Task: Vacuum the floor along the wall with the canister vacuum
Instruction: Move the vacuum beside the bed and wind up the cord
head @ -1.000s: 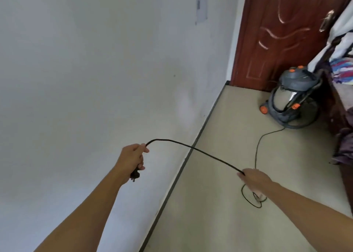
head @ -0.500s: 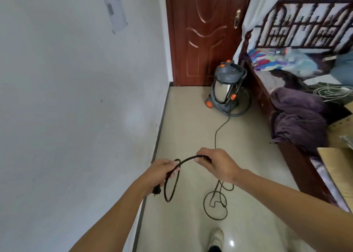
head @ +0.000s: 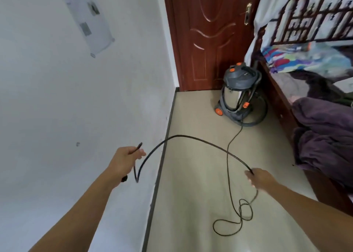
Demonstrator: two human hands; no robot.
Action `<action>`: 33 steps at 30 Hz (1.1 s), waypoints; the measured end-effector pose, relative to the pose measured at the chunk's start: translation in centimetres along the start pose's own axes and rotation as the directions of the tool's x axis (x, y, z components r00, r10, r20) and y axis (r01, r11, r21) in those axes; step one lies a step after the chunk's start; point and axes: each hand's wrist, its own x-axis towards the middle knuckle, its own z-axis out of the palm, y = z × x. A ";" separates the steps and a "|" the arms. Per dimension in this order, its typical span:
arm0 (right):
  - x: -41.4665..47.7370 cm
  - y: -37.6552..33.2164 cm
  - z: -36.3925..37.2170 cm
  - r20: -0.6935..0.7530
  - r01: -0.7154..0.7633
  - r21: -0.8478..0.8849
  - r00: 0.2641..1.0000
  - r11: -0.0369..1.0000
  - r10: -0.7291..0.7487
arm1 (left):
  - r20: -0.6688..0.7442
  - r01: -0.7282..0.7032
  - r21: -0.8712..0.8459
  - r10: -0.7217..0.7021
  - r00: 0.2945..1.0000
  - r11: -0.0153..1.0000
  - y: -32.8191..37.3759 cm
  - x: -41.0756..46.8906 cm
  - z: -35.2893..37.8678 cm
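The grey canister vacuum (head: 238, 95) with orange wheels and buttons stands on the beige floor (head: 191, 175) by the door. Its black power cord (head: 193, 138) runs from the vacuum along the floor, loops near my feet and rises to my hands. My left hand (head: 124, 161) grips the cord's plug end with a small loop hanging below it, in front of the white wall (head: 76, 108). My right hand (head: 261, 179) holds the cord further along, out to the right. The cord arches between the two hands.
A dark skirting strip (head: 162, 162) runs along the wall's base. A brown wooden door (head: 208, 33) is shut at the far end. A wooden bed (head: 282, 110) with purple bedding (head: 324, 137) lines the right side. A paper (head: 89, 14) hangs on the wall.
My hands have moved apart from each other, drawing the cord out into a wide arch. The view has shifted slightly; the vacuum has not moved.
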 end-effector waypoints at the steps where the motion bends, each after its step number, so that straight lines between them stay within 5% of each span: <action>1: 0.5 -1.4 -1.2 -0.010 0.072 -0.023 0.997 0.997 -0.072 | -0.028 -0.013 0.043 0.014 0.999 0.999 0.0 1.0 0.7; 4: 1.2 -6.7 -4.6 -0.008 0.298 -0.094 0.954 0.950 -0.301 | -0.112 0.015 -0.022 -0.017 0.994 1.000 0.6 4.1 3.1; 8: 1.4 -12.5 -8.0 -0.015 0.502 -0.034 0.864 0.864 -0.503 | -0.055 0.071 -0.189 -0.083 0.995 0.979 2.2 8.1 6.6; 12: 2.9 -16.3 -10.6 -0.032 0.613 -0.036 0.789 0.789 -0.614 | 0.022 0.071 -0.262 -0.068 0.997 0.962 5.0 12.6 9.1; 17: 7.1 -20.5 -14.2 -0.157 0.607 0.029 0.787 0.794 -0.596 | 0.300 0.061 -0.190 -0.002 0.954 0.980 9.0 18.1 11.8; 23: 12.1 -21.6 -18.2 -0.370 0.504 0.029 0.808 0.863 -0.459 | 0.516 -0.041 -0.109 0.092 0.852 0.993 14.7 23.5 13.6; 25: 13.7 -20.0 -18.5 -0.398 0.364 -0.050 0.847 0.930 -0.353 | 0.534 -0.084 -0.099 0.124 0.836 0.992 16.9 25.3 13.3; 28: 16.7 -16.3 -18.5 -0.469 -0.023 -0.077 0.883 0.997 -0.016 | 0.443 -0.103 -0.205 0.186 0.877 0.973 20.3 28.6 11.6; 33: 20.3 -7.7 -18.4 -0.330 -0.393 0.286 0.816 0.874 0.475 | 0.214 0.000 -0.496 0.122 0.969 0.868 23.5 34.2 6.6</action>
